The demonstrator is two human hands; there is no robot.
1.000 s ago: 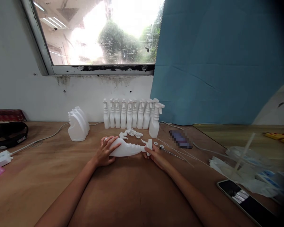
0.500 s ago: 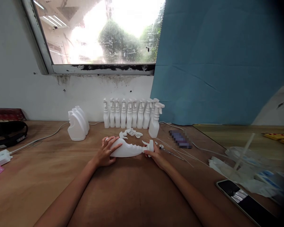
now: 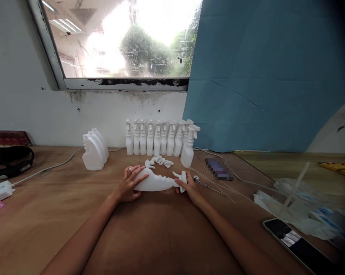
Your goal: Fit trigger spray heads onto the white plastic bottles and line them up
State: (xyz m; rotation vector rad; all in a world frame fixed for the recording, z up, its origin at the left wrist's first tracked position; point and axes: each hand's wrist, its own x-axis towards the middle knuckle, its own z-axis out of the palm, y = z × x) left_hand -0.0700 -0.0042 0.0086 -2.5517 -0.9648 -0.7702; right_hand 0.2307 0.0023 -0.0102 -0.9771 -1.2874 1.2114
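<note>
A white spray bottle (image 3: 155, 181) lies on its side on the table, its neck pointing right. My left hand (image 3: 130, 184) is wrapped round the base end, with a ring on one finger. At the neck, my right hand (image 3: 189, 186) grips a white trigger sprayer head (image 3: 183, 181) that sits on the bottle's mouth. Its trigger points up and left. Just behind the bottle lie several loose sprayer heads (image 3: 162, 161). Thin white dip tubes (image 3: 215, 184) and a screwdriver (image 3: 208, 185) rest to the right of my right hand.
Against the wall stands a row of assembled spray bottles (image 3: 150, 141). Several bottles without heads (image 3: 93, 154) stand at left, near a white cable and a black strap (image 3: 12, 162). On the right are a blurred-out phone (image 3: 219, 169), plastic wrapping (image 3: 293, 206) and another phone (image 3: 298, 244).
My right hand has shifted its fingers round the sprayer head at the bottle's neck, and the head has turned slightly. My left hand keeps its hold on the bottle.
</note>
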